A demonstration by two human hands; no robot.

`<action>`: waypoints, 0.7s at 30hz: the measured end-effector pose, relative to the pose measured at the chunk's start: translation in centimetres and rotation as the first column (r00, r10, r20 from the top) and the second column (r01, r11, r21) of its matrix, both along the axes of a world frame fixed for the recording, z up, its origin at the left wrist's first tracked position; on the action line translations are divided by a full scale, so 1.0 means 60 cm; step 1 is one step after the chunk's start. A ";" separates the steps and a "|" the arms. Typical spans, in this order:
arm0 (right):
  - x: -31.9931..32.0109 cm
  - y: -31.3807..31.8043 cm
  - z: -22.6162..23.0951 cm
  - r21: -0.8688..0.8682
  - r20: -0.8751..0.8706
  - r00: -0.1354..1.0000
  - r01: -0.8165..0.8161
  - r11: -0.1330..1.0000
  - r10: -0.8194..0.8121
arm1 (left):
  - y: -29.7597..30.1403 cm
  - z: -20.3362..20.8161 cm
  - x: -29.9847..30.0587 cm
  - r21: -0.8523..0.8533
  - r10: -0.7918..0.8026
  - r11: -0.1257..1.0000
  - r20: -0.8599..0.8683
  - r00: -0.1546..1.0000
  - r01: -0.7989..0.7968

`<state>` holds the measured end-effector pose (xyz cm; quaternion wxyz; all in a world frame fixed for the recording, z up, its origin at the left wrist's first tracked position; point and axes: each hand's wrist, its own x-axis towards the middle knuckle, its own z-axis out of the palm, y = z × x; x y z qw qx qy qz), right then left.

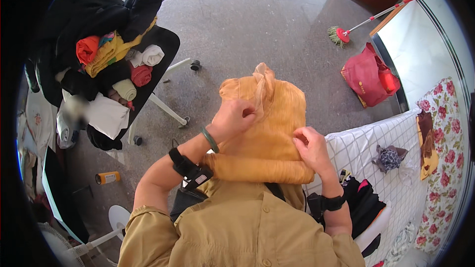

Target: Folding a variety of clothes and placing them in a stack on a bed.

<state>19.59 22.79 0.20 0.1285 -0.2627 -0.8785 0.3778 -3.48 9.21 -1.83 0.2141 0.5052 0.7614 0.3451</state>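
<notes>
An orange garment (269,128) is held up in front of my chest, its lower end rolled into a thick tube (257,168) and a sheer paler piece bunched at its top (263,76). My left hand (232,118) pinches the fabric at the upper left side. My right hand (308,146) grips the right side just above the roll. Both wrists carry black bands, and the left also has a green bangle.
A black office chair (163,44) at the left is piled with rolled and loose clothes. A bed with a white grid sheet (391,138) and floral cover (445,133) lies at the right. A red bag (368,74), a mop (341,34) and an orange bottle (107,177) are on the floor.
</notes>
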 end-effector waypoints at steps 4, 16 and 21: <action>0.004 0.003 -0.011 -0.009 -0.018 1.000 -0.001 1.000 0.001 | 0.002 0.013 0.018 0.180 0.073 0.982 -0.119 0.990 -0.051; 0.004 0.066 -0.037 0.038 -0.031 0.992 0.127 0.991 -0.126 | -0.109 0.041 -0.009 0.067 0.233 0.971 -0.037 0.972 -0.230; -0.049 0.115 -0.057 -0.033 -0.109 0.985 0.134 0.990 -0.137 | -0.126 0.005 -0.035 -0.130 0.138 0.984 0.146 0.980 -0.119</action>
